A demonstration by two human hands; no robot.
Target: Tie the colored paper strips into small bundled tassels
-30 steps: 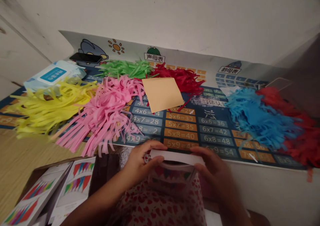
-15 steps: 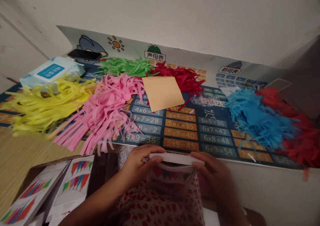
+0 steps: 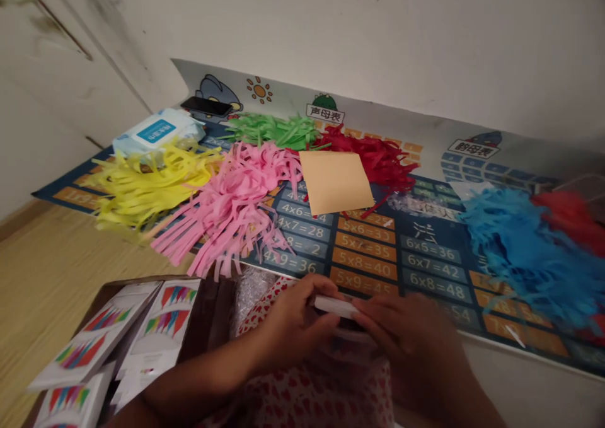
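Observation:
Low at the table's near edge, my left hand (image 3: 300, 321) is closed, its thumb and fingers pinching one end of a white-edged flat pack (image 3: 336, 306). My right hand (image 3: 409, 327) closes on the pack's other end, slightly blurred by motion. Clear plastic hangs below the white edge; what it contains is too dim to make out. Beneath my hands lies fabric with a red heart print (image 3: 331, 399). Beyond them, a plain tan paper square (image 3: 336, 185) rests partly on dark red paper tassels (image 3: 373, 154).
Yellow (image 3: 151, 179), pink (image 3: 236, 207), green (image 3: 274, 130) and blue paper tassels (image 3: 524, 245) spread over a printed multiplication mat (image 3: 363, 253). A wipes pack (image 3: 158, 135) and phone (image 3: 207, 106) lie at back left. A dark box (image 3: 208, 314) with several printed packs (image 3: 163, 327) stands lower left.
My view has turned left, so the table's things sit further right. My hands have come closer together along the pack's white edge, and less of that edge shows.

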